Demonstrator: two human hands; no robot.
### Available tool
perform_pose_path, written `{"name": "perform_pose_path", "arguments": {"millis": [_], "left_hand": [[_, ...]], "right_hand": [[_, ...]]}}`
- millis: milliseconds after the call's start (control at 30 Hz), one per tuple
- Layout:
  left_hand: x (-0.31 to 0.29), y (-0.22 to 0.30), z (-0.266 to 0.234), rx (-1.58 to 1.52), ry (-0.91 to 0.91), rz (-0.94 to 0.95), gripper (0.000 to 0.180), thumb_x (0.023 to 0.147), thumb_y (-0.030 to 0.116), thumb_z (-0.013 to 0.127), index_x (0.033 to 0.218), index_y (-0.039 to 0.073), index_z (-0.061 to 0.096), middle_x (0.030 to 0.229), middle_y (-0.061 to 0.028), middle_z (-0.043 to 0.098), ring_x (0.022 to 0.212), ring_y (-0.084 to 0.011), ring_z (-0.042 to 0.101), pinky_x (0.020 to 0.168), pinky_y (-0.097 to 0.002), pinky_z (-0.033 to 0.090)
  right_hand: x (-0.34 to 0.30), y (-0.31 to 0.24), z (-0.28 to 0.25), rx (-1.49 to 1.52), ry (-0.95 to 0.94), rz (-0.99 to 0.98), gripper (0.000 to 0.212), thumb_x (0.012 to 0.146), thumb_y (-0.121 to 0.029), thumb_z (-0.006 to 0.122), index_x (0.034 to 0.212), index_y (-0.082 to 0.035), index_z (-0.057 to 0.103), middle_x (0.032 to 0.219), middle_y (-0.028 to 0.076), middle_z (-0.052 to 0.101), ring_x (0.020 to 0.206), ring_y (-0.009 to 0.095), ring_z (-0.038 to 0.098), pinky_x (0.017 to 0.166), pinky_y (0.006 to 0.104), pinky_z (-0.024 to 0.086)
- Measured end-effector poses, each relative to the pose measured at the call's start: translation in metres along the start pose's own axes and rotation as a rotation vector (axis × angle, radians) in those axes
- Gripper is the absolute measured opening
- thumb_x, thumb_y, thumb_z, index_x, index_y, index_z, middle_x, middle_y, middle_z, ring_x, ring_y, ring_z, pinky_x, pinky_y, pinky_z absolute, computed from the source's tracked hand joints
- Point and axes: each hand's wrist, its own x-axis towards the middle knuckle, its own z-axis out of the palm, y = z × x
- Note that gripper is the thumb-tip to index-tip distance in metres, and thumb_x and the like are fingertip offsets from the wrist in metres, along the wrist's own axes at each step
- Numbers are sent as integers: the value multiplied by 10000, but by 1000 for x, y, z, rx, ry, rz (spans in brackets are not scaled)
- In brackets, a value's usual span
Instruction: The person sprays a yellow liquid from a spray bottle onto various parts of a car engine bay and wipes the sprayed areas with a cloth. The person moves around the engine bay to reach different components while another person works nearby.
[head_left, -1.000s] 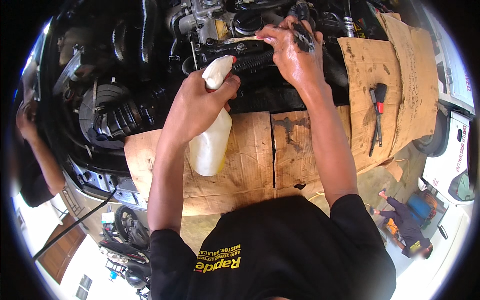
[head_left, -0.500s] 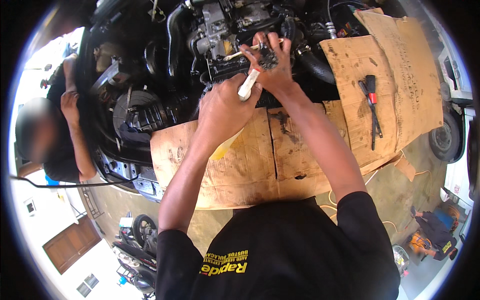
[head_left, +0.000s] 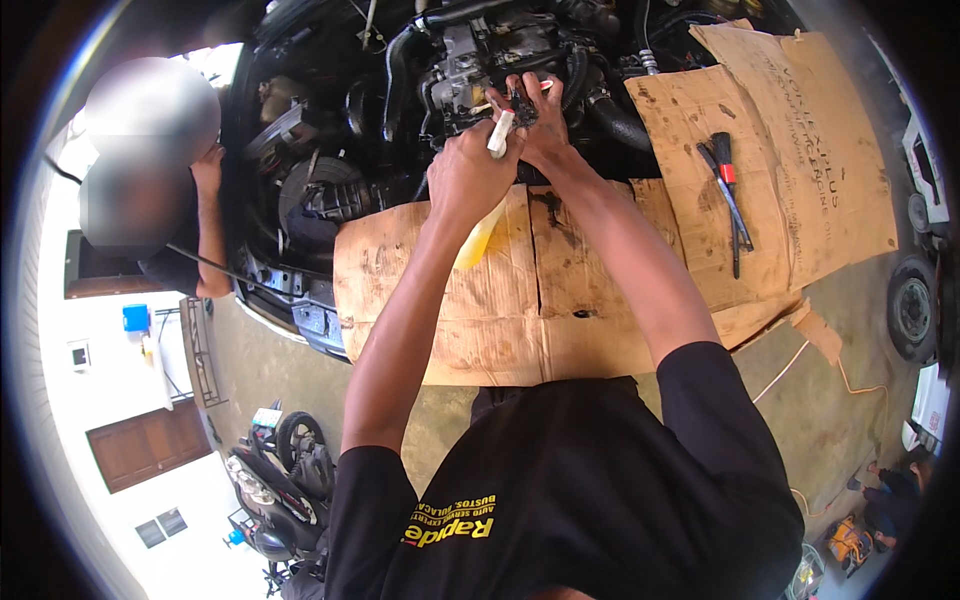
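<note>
My left hand [head_left: 468, 175] is closed round a spray bottle [head_left: 482, 238] with yellow liquid in it. Its white spray head with a red tip points at my right hand [head_left: 546, 138]. The fingers of that hand are curled round a small, blackened, greasy part [head_left: 522, 112]. A thin pale stick-like tool [head_left: 545, 86] is also held in my right fingers; its kind is hard to make out. Both hands are over the front of an open engine bay, close to the engine [head_left: 462, 65]. My right palm and the underside of the part are hidden.
Stained cardboard [head_left: 430, 330] covers the car's front edge. On its right part lie a black brush with a red band [head_left: 726, 172] and a slim dark tool [head_left: 735, 215]. A co-worker's forearm [head_left: 210, 225] rests by the left fender. A motorcycle [head_left: 280, 490] stands behind on the left.
My view has shifted, and both hands appear a little farther up, still close together over the engine. The stick shows less now. The co-worker at the left has moved nearer the fender.
</note>
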Motion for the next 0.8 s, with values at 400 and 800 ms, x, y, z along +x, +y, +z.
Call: {"name": "perform_pose_path", "arguments": {"millis": [400, 800], "left_hand": [[-15, -19, 7, -196, 13, -85, 424, 994, 506, 696, 1189, 143, 796, 864, -140, 794, 806, -332, 785, 783, -450, 603], [8, -89, -11, -791, -210, -130, 385, 1001, 314, 756, 1225, 3, 709, 963, -67, 769, 663, -119, 677, 660, -318, 566]], "right_hand": [[2, 19, 44, 657, 295, 433, 227, 933, -281, 787, 1141, -221, 719, 1110, -1, 658, 1092, 231, 589, 951, 556, 390], [1, 49, 41, 216, 344, 246, 204, 991, -445, 691, 1127, -302, 744, 1122, 8, 746, 1186, 339, 600, 1035, 574, 303]]}}
